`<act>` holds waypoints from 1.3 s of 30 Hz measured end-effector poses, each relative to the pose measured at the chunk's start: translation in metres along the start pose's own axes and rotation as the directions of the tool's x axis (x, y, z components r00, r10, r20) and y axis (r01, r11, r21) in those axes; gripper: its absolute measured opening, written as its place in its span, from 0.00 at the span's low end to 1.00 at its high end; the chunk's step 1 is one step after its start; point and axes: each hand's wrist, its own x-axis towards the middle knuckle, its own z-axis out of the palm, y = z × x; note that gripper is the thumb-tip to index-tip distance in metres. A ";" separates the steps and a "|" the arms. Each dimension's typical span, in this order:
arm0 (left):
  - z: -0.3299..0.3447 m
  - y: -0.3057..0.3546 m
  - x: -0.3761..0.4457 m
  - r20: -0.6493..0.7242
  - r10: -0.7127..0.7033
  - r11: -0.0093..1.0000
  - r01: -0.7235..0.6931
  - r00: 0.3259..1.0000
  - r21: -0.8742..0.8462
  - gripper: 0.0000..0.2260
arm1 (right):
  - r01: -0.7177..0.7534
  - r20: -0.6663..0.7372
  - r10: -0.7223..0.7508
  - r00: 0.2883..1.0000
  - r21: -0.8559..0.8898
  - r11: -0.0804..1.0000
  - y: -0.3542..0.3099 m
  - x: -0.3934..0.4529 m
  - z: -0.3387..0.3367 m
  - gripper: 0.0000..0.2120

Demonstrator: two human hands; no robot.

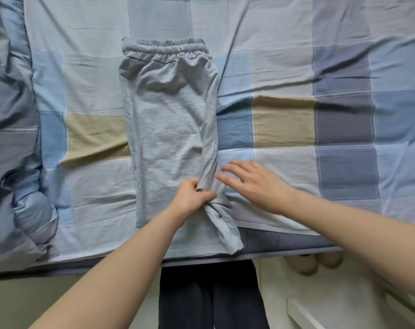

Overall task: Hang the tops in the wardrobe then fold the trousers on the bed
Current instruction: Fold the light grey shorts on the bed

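Light grey trousers (168, 129) lie lengthwise on the checked bed sheet (284, 74), folded leg over leg, with the elastic waistband at the far end. The leg ends hang over the near edge of the bed. My left hand (193, 198) pinches a bunched fold of the fabric along the trousers' right edge, near the bed's front. Just to the right of that fold, my right hand (251, 184) is spread with straight fingers over the sheet and holds nothing.
A rumpled blue-grey duvet (9, 138) is heaped along the left side of the bed. The mattress edge (284, 245) runs across the bottom. Below it are my dark trouser legs (209, 298), pale slippers (320, 261) under the bed and a white rail (303, 314).
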 end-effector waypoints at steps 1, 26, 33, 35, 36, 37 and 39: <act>0.003 -0.001 -0.002 0.012 0.031 0.999 -0.031 0.999 0.007 0.07 | 0.017 0.024 -0.015 1.000 -0.054 0.998 0.006 0.011 -0.001 0.24; -0.036 -0.020 -0.019 -0.432 0.330 0.915 -0.170 0.839 0.367 0.03 | -0.813 0.473 0.793 0.384 0.580 0.048 -0.045 0.011 0.063 0.18; -0.111 -0.031 0.018 -0.663 0.048 0.952 0.166 0.747 0.256 0.10 | -0.639 0.340 0.906 0.251 0.761 -0.109 -0.018 0.003 0.058 0.04; -0.119 -0.037 0.023 -0.668 0.038 0.973 0.126 0.743 0.195 0.11 | -0.571 0.332 0.897 0.292 0.813 -0.115 -0.013 -0.024 0.059 0.08; -0.121 -0.041 0.024 -0.673 0.038 0.980 0.105 0.739 0.171 0.12 | -0.573 0.336 0.887 0.318 0.813 -0.103 -0.011 -0.037 0.060 0.10; -0.122 -0.044 0.023 -0.668 0.045 0.984 0.084 0.742 0.160 0.13 | -0.602 0.348 0.878 0.329 0.794 -0.089 -0.009 -0.046 0.063 0.12; -0.119 -0.050 0.020 -0.650 0.043 0.992 0.044 0.759 0.117 0.14 | -0.643 0.388 0.882 0.267 0.754 -0.137 -0.007 -0.051 0.073 0.11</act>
